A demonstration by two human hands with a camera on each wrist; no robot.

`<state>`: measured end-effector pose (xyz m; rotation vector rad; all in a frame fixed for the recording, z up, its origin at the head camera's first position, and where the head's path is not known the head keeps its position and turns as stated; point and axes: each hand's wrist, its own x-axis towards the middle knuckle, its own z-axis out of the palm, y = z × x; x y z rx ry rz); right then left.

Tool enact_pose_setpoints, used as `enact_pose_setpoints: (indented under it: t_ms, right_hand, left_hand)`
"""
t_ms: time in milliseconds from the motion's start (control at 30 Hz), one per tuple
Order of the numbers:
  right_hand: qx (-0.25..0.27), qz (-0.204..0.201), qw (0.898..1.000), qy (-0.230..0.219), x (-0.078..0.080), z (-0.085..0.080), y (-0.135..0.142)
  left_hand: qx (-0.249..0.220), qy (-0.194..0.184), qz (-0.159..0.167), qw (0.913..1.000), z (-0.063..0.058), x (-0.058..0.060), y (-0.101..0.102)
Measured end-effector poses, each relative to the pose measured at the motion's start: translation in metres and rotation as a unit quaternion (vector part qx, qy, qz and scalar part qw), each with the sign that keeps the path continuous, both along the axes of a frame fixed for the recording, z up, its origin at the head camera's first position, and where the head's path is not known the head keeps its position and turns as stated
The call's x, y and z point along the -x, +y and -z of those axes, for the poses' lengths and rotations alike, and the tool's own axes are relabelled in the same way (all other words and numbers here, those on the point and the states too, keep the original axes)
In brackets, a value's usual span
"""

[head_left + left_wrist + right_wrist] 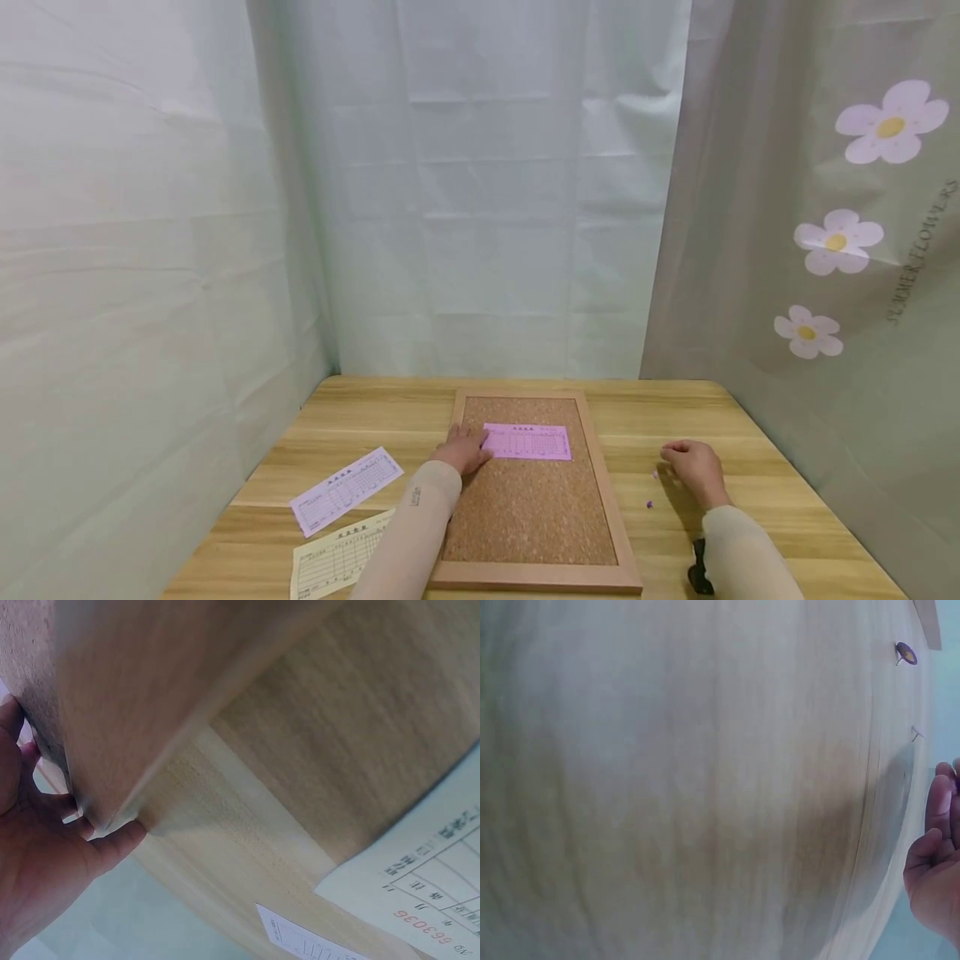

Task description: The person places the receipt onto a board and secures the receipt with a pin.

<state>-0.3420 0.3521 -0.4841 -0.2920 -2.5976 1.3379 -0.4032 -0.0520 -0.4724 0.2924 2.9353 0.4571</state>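
A cork board (532,517) in a wooden frame lies on the table. On its upper part is a pink printed slip (528,442). My left hand (461,450) rests at the board's left edge, its thumb on the slip's left end; in the left wrist view, fingers of the left hand (56,840) spread over the frame's side. My right hand (696,473) is above the table right of the board, fingertips pinched on a small dark thumbtack, mostly hidden at the edge of the right wrist view. Near it lie a purple thumbtack (649,504) and a paler thumbtack (655,474).
Left of the board lie a white printed slip (347,490) and a yellow printed slip (337,558), the latter partly behind my left forearm. The wooden table (375,417) is enclosed by pale curtains (487,208), with flowers printed on the right one.
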Motion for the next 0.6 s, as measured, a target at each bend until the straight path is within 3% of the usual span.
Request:
enact_pose_setpoints:
  t_ms: [600]
  right_hand:
    - [-0.005, 0.012, 1.000, 0.015, 0.0054, -0.0008, -0.0008]
  left_hand:
    - [-0.008, -0.002, -0.002, 1.0000, -0.0019, -0.0034, -0.0007]
